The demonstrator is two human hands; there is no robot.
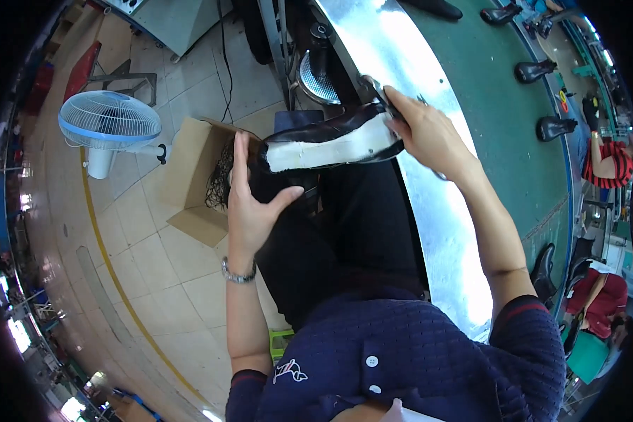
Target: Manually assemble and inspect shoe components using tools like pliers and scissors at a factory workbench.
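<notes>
A dark, glossy shoe upper [316, 131] with a long white underside [330, 152] lies sideways above my lap, its left end near my left hand. My right hand [429, 130] is closed at its right end, around a metal hand tool [370, 86] that looks like pincers; the palm hides much of it. Whether those fingers also grip the shoe is hard to see. My left hand [250, 211] is open beside the shoe's other end, thumb spread from upright fingers. I cannot make out contact there.
A shiny metal ledge [418, 77] runs along my right, beside a green conveyor belt [513, 141] carrying several dark shoes. An open cardboard box [190, 158] and a fan [109, 119] stand left. Two people [607, 299] sit beyond the belt.
</notes>
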